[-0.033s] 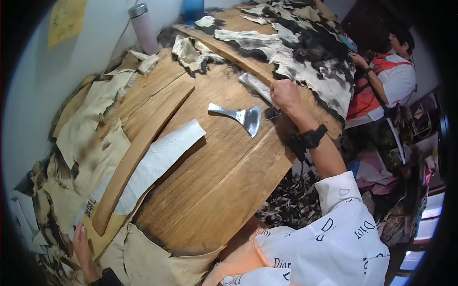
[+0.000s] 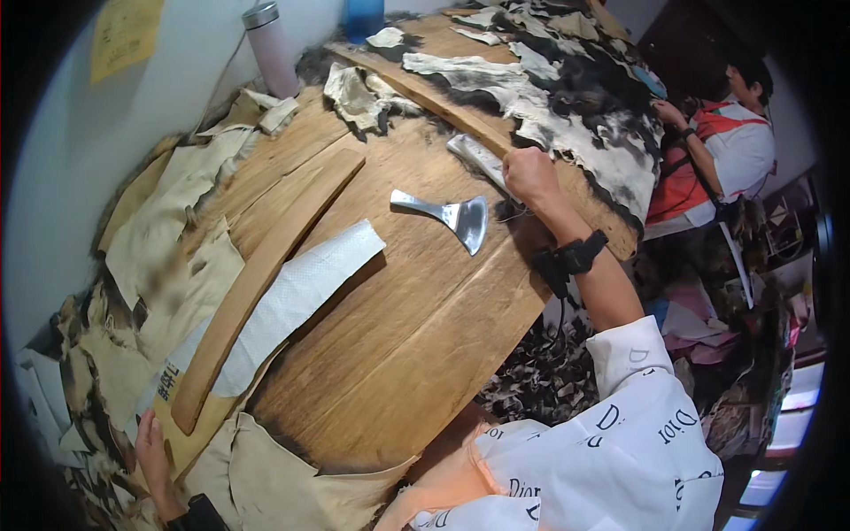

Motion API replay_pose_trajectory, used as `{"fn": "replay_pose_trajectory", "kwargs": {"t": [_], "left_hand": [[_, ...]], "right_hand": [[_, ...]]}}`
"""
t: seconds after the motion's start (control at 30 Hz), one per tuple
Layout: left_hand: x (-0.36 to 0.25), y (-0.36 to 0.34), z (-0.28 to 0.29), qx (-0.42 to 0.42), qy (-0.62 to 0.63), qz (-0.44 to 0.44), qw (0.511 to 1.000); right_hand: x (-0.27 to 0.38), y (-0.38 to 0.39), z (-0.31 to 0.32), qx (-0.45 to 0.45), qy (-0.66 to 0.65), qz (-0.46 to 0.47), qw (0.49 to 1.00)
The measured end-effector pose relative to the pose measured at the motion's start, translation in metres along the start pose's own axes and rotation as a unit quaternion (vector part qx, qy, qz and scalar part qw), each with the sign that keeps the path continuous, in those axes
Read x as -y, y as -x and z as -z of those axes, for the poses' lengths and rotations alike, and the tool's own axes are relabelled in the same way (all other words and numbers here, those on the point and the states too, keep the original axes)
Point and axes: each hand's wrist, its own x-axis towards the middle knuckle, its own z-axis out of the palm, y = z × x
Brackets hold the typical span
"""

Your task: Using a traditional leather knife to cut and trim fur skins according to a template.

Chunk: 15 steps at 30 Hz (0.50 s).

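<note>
My right hand [image 2: 533, 180] is closed in a fist at the long wooden batten [image 2: 434, 99]; whatever is inside the fingers is hidden. Right by the fist lies a pale, flat strip [image 2: 476, 159]. A steel hand blade with a fan-shaped edge [image 2: 453, 217] rests on the wooden board [image 2: 398, 327], left of the fist. My left hand [image 2: 154, 456], at the lower left, has its fingers stretched along the edge of a yellow-and-white woven strip [image 2: 301, 279]. On top of that strip lies a curved wooden slat [image 2: 266, 265].
Beige hides [image 2: 177, 230] line the left side; another hide [image 2: 310, 482] hangs over the near edge. Black-and-white fur pieces [image 2: 567, 115] cover the far right. A pink flask [image 2: 271, 53] and blue container [image 2: 362, 22] stand behind. A co-worker [image 2: 708, 159] in a red apron is at right.
</note>
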Motion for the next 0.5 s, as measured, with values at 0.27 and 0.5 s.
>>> {"fn": "replay_pose_trajectory", "kwargs": {"t": [0.27,0.5], "left_hand": [[-0.018,-0.003,-0.015,0.024,-0.260,-0.083,0.962],[-0.011,0.004,-0.017,0.007,-0.295,-0.128,0.947]], "right_hand": [[0.035,0.000,0.016,0.032,0.132,0.072,0.988],[0.088,0.019,0.014,0.119,-0.196,0.254,0.940]]}}
